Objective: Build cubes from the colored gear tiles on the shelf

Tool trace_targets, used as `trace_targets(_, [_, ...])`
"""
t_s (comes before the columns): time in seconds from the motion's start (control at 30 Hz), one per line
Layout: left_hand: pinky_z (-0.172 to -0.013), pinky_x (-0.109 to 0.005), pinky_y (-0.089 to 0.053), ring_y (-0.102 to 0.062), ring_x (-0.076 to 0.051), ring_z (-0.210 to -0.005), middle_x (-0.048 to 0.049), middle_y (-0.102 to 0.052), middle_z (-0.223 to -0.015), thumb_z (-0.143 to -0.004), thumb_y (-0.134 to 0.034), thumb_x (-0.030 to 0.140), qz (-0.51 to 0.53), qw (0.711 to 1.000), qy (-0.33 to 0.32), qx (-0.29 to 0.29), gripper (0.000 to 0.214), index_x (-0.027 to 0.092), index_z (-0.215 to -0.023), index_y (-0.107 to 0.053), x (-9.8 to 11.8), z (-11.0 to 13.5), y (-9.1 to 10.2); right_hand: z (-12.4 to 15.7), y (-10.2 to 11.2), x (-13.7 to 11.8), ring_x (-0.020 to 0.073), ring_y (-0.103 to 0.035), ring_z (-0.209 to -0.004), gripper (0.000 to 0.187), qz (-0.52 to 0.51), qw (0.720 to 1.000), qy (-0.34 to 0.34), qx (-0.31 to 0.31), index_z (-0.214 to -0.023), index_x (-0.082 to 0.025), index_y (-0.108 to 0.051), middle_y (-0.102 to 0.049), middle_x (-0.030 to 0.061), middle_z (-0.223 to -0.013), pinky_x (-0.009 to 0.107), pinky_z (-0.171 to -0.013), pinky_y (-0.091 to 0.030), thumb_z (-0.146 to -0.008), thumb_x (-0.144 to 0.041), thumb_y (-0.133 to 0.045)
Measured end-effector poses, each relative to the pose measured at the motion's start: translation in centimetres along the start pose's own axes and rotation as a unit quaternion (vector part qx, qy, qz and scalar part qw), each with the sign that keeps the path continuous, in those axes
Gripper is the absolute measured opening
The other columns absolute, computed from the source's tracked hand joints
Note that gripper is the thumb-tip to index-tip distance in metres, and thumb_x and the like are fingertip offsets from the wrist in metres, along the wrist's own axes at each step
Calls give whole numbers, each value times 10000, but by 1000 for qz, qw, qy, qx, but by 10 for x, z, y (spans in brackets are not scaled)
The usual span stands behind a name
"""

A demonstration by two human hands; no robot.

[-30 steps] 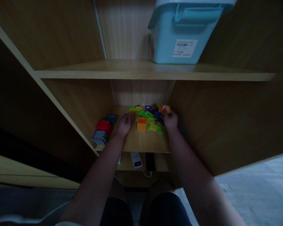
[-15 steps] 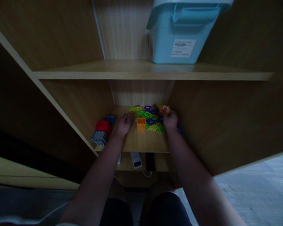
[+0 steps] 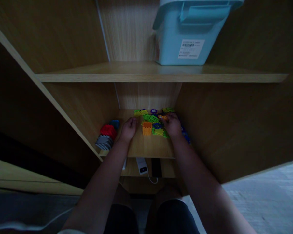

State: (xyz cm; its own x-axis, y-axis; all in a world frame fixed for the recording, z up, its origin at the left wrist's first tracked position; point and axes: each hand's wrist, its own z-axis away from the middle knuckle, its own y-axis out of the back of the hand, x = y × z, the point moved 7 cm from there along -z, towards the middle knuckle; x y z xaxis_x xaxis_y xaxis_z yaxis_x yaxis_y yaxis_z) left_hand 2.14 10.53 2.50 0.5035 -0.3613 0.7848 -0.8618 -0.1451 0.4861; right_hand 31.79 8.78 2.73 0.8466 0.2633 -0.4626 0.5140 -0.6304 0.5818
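A heap of small interlocking plastic tiles [image 3: 153,119], green, yellow, purple and blue, lies on the lower wooden shelf [image 3: 146,149]. An orange open box built from such tiles [image 3: 146,128] stands at the heap's near edge. My left hand [image 3: 128,129] rests curled on the shelf just left of the orange box, fingers closed, and what it holds, if anything, is hidden. My right hand [image 3: 171,125] lies over the right side of the heap, fingers pinched on an orange tile [image 3: 162,117].
A red tile cube [image 3: 108,130], a grey-and-white one [image 3: 104,142] and a blue one [image 3: 115,123] stand at the shelf's left. A light blue lidded bin [image 3: 189,31] sits on the upper shelf [image 3: 158,77]. A white device with a cable [image 3: 142,165] lies below.
My right hand has come down and leftward from the back right corner onto the heap, bringing the orange tile with it. My left hand has stayed in place.
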Motion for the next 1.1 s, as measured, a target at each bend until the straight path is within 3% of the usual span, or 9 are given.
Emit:
trace_targets(0.17, [-946,-357,-571,-719,-230,-994,-70,-778,-1036,-1046,-563,614,63,996,-64,-29,415,217,-991,-675,17,9,-3,0,-8,-6,315,-719,-946,328,1,998,21,-53,-1011,-201,-842,-774,163,-1051,454,-931,-598,-1025,-489,-686])
trace_targets(0.37, [-994,-377,-570,-714,-234,-1037,-81,-758,-1078,-994,-653,595,105,988,-91,-63,390,213,-1072,-668,24,13,-9,2,-12,-15,292,-724,-915,369,5,996,47,-81,-925,-221,-801,-778,135,-979,392,-894,-570,-1091,-438,-553])
trace_targets(0.5, [-1031,-411,-565,-717,-252,-1080,-103,-755,-1126,-1006,-640,591,126,985,-97,-73,399,206,-1107,-672,21,13,-11,2,-10,-13,300,-730,-939,343,7,997,30,-71,-1042,-201,-784,-795,146,-1029,386,-883,-557,-1096,-396,-507])
trace_targets(0.6, [-1093,-444,-550,-704,-276,-1175,-122,-748,-1222,-950,-723,609,144,981,-96,-86,469,205,-1184,-676,19,13,-13,2,-8,-10,301,-737,-937,309,-2,998,8,-57,-1143,-187,-765,-804,144,-1069,392,-876,-558,-1077,-372,-527])
trace_targets(0.83, [-1220,-483,-463,-652,-300,-1314,-128,-721,-1349,-738,-949,597,173,973,-94,-123,729,217,-1295,-674,16,13,-20,4,-11,-13,315,-710,-1067,200,-37,996,45,-66,-1028,-218,-786,-784,132,-1086,470,-1023,-557,-1005,-362,-648])
trace_targets(0.97, [-1227,-497,-463,-651,-302,-1320,-149,-714,-1368,-713,-968,610,204,965,-90,-138,776,203,-1304,-673,13,10,-22,5,-5,-28,335,-689,-1197,230,-70,993,69,-66,-1073,-233,-787,-776,141,-1191,520,-1116,-527,-1005,-419,-671])
trace_targets(1.1, [-1248,-512,-449,-651,-297,-1332,-149,-720,-1370,-730,-970,575,233,959,-82,-141,719,211,-1279,-682,8,7,-22,9,1,-50,292,-686,-1260,261,-165,977,95,-94,-1188,-291,-751,-773,91,-1277,491,-1150,-520,-1044,-473,-632])
